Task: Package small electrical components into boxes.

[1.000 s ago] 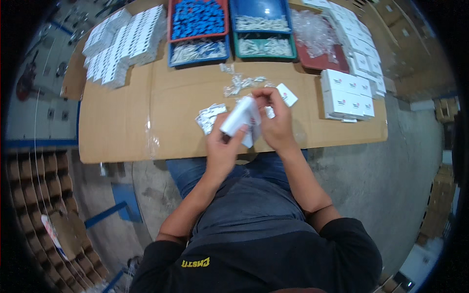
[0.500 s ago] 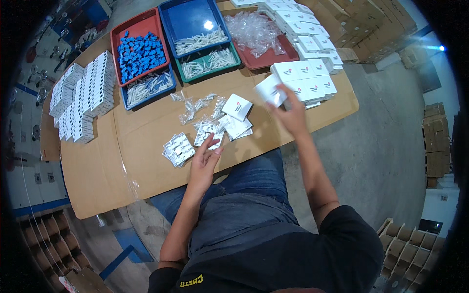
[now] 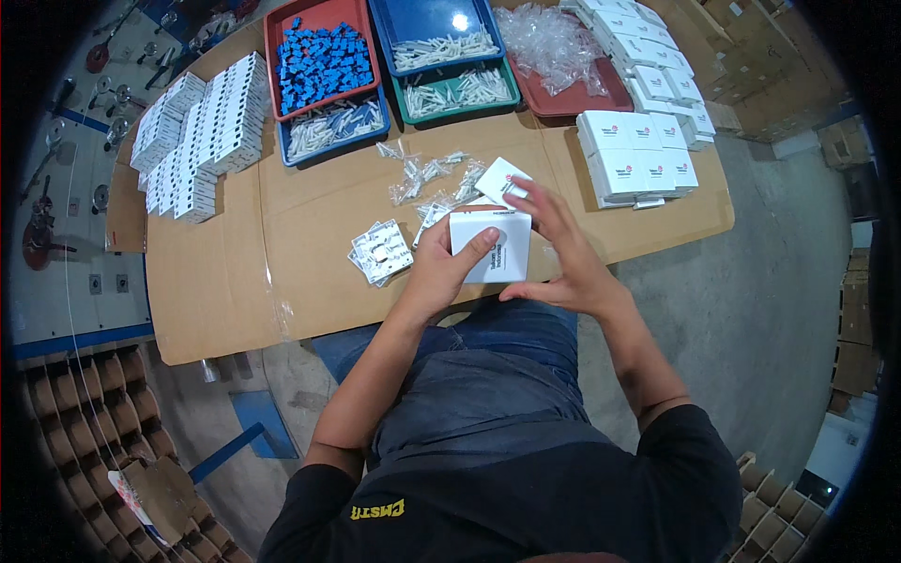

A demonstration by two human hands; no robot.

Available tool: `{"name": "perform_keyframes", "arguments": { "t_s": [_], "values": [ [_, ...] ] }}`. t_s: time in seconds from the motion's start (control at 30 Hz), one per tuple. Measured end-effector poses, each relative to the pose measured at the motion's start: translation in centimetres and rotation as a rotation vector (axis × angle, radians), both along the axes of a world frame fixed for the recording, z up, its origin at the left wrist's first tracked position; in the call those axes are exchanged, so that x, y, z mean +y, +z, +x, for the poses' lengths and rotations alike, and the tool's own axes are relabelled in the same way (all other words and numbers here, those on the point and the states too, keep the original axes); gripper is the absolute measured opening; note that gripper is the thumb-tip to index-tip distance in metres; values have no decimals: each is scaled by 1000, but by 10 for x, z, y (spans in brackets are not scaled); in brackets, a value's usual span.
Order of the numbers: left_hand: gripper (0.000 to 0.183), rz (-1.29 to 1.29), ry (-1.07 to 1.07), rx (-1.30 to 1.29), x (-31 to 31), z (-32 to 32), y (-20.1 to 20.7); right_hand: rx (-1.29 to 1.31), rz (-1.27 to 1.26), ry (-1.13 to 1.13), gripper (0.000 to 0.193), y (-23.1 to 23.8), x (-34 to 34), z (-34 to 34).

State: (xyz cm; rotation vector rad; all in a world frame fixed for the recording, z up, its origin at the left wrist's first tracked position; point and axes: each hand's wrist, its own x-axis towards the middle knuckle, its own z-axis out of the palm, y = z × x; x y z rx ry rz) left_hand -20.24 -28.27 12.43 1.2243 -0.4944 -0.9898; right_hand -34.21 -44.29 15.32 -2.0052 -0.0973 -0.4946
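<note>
A small flat white box [image 3: 508,246] with a printed front is in front of me, over the near edge of the table. My left hand [image 3: 446,267] grips its left side, thumb lying across the face. My right hand [image 3: 572,263] is spread around its right side, the thumb near the lower corner and the fingers by the upper one; a gap shows between palm and box. Behind it, another white box [image 3: 502,178] partly covers other white pieces. Left of my hands is a small pile of square white plates [image 3: 382,251]. Small clear bags of white parts [image 3: 427,174] lie beyond.
Along the back stand a red tray of blue parts [image 3: 324,66], blue trays [image 3: 336,131] and a green tray [image 3: 460,94] of white plugs, and a red tray of clear bags [image 3: 563,56]. Stacks of white boxes [image 3: 638,155] sit right; stacked white pieces [image 3: 221,122] sit left.
The white box has come from beside the right-hand stack to in front of me. My left hand has taken hold of it, and my right hand has loosened and spread.
</note>
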Motion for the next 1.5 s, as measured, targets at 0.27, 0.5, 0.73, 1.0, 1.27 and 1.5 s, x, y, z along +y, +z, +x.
{"name": "perform_keyframes", "arguments": {
  "t_s": [0.27,0.5,0.73,1.0,1.27,1.5],
  "values": [
    [40,-242,12,-68,16,-9,-4,-32,473,-142,58,-19,22,2],
    [38,-225,23,-141,14,-8,2,38,441,-138,43,-11,12,1],
    [31,72,101,-68,0,-9,-11,84,-286,-79,86,-13,-1,-5],
    [57,112,27,-20,16,0,-26,64,-322,-693,71,-57,-122,-31],
    [38,200,268,-138,78,22,-49,179,-601,-1228,55,-98,-323,-76],
    [31,235,469,-339,110,38,-73,140,-1042,-1194,40,-118,-333,-72]
  ]
}}
